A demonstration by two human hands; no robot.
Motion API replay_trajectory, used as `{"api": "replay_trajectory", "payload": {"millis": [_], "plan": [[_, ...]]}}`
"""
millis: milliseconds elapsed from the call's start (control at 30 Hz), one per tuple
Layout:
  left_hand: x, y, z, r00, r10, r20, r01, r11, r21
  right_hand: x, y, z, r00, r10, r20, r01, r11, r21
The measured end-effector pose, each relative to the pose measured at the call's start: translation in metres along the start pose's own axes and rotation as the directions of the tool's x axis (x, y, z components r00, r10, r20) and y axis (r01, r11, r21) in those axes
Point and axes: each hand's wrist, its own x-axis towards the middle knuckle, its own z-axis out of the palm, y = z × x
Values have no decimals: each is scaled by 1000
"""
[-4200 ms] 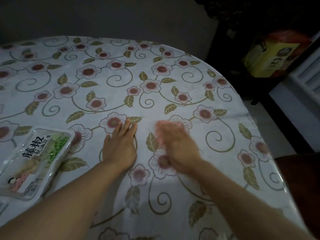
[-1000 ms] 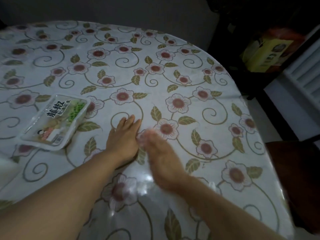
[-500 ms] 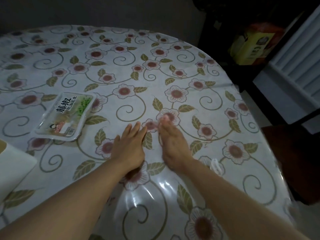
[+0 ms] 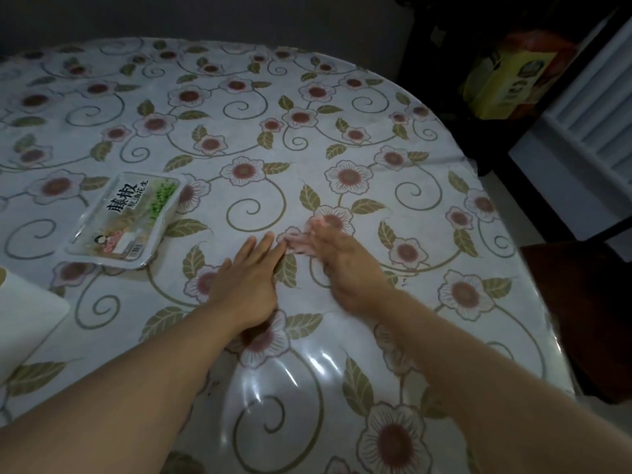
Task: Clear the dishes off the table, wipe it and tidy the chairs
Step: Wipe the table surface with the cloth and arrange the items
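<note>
A round table carries a floral cloth under a clear glossy cover. My left hand lies flat on it near the middle, fingers straight and together. Just to its right, my right hand also lies palm down on the cover, and its fingertips are blurred by motion. Whether anything is under its fingers cannot be told. A sealed plastic food tray with a printed label sits on the table to the left of my left hand, apart from it.
A white flat object pokes in at the left edge of the table. A dark wooden chair seat stands close to the table's right edge. Beyond it are a dark shelf with a yellow box and a white slatted panel.
My right hand has kept sliding over the cover beside my left hand, which stays flat in place. The view has shifted, so the food tray and the white object now show at left.
</note>
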Motion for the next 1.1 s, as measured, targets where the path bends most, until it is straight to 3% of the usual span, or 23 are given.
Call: {"api": "replay_trajectory", "payload": {"millis": [200, 333, 400, 500, 667, 733, 800, 833, 900, 967, 1033, 1100], "plan": [[-1, 0, -3, 999, -29, 17, 28, 1000, 13, -55, 154, -86, 940, 321, -111, -337, 924, -180], [-27, 18, 3, 996, -76, 38, 76, 997, 20, -85, 154, -86, 872, 463, -156, -482, 869, -115], [-51, 36, 19, 998, -33, 46, 33, 999, 15, -87, 124, -75, 873, 451, -184, -472, 878, -87], [-75, 61, 36, 997, -39, 62, 36, 998, 42, -109, 64, -56, 931, 314, -186, -322, 947, -15], [-71, 63, 38, 996, -55, 68, 50, 997, 63, -167, -52, -8, 999, 52, 8, -53, 990, 128], [-73, 60, 37, 996, -48, 77, 42, 996, 72, -174, -43, -17, 996, -79, 33, 75, 992, 106], [-73, 60, 37, 996, -35, 78, 29, 997, 77, -169, 0, -45, 1000, -26, -1, 26, 995, 94], [-73, 61, 37, 997, -36, 75, 31, 997, 68, -165, 28, -62, 995, 84, -50, -82, 996, 33], [-72, 63, 38, 997, -42, 67, 38, 998, 59, -161, 71, -81, 925, 338, -175, -348, 937, -30], [-73, 61, 41, 997, -49, 65, 45, 997, 65, -158, 70, -60, 855, 445, -265, -484, 869, -101], [-73, 59, 41, 996, -53, 68, 48, 996, 77, -162, 29, -26, 877, 410, -250, -450, 883, -130], [-72, 58, 39, 995, -54, 84, 47, 996, 81, -179, -27, -5, 951, 282, -123, -291, 955, -64]]}}
